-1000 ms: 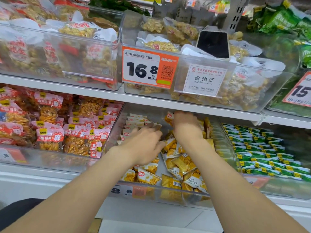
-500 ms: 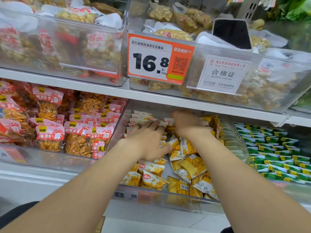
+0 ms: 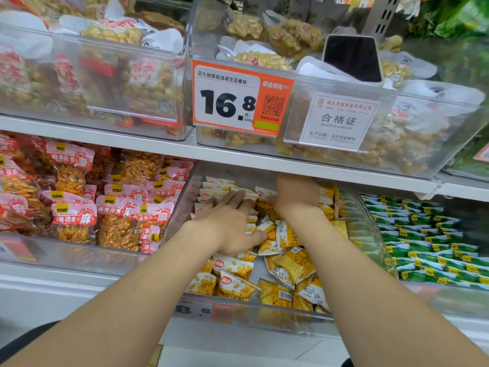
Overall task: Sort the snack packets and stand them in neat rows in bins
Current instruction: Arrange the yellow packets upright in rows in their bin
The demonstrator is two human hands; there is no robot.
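A clear plastic bin [image 3: 264,323] on the lower shelf holds small yellow-and-white snack packets. At its back left, a row of these packets [image 3: 215,187] stands upright. More packets [image 3: 235,284] lie loose and jumbled at the front and right. My left hand [image 3: 229,222] rests flat on the standing row, with straight fingers and the thumb against a loose packet. My right hand [image 3: 296,194] reaches deep into the back of the bin under the upper shelf. Its fingers are hidden among the packets.
The upper shelf's edge [image 3: 238,154] hangs low over the bin. A bin of pink peanut packets [image 3: 119,207] stands to the left, and a bin of green packets [image 3: 423,234] in rows to the right. Above are bins of nuts, a 16.8 price tag [image 3: 238,99] and a black phone [image 3: 352,59].
My left hand has moved toward the back left and flattened onto the standing row. My right hand stays at the back. The view has come closer.
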